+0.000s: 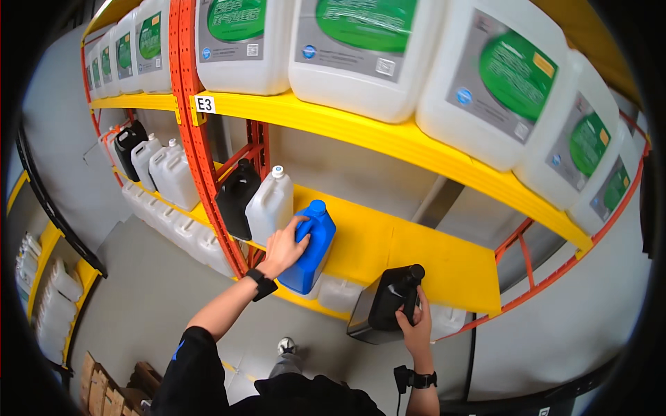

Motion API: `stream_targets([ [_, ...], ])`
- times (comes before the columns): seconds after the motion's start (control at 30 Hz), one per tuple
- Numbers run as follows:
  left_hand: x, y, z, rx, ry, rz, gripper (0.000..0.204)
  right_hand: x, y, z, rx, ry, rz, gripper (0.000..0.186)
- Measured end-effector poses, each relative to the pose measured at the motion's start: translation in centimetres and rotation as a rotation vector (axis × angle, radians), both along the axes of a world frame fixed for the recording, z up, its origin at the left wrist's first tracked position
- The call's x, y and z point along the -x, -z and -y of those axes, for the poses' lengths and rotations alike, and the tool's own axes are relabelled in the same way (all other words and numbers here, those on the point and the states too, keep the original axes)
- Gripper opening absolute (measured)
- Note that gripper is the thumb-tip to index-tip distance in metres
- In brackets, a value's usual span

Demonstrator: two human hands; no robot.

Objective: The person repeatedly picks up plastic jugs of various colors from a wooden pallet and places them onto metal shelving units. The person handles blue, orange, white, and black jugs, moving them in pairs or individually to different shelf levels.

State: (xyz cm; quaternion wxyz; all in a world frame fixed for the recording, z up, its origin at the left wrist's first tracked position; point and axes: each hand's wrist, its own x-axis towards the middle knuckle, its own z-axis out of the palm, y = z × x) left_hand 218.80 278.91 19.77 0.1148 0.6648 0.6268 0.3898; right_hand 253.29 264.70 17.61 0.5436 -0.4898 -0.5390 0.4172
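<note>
My left hand (286, 247) is at the blue jug (316, 239), its fingers curled at the handle below the cap. The blue jug stands at the front of the yellow middle shelf (374, 239), next to a white jug (271, 206) and a black jug (238, 197) on its left. In my right hand (417, 324) is the handle of another black jug (380, 305), which is tilted and held in front of the shelf's edge. Part of the left grip is hidden behind the hand.
Large white canisters (354, 55) with green labels fill the yellow upper shelf above my hands. An orange upright (191, 139) divides the rack; more jugs (170, 170) stand beyond it. White containers (340, 295) sit lower down. A wooden pallet (100, 388) lies at the lower left.
</note>
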Motion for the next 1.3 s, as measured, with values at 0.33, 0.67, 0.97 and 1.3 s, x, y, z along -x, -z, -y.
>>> stream_targets([
  [0.33,3.4,4.0,-11.2,0.01,0.0,0.032,0.035,11.1,0.5,-17.2,-0.047,0.018,0.047,0.08],
  [0.67,3.2,5.0,-14.3,-0.155,-0.045,0.021,0.033,17.5,5.5,-27.4,-0.1,-0.054,0.07,0.078],
  [0.97,3.4,7.4,-7.1,-0.197,-0.286,0.008,0.05,15.2,5.8,-22.5,-0.43,0.104,0.604,0.064],
  [1.3,-7.6,32.4,36.9,0.973,-1.271,0.445,0.036,13.6,18.3,-12.4,0.1,-1.115,0.378,0.068],
])
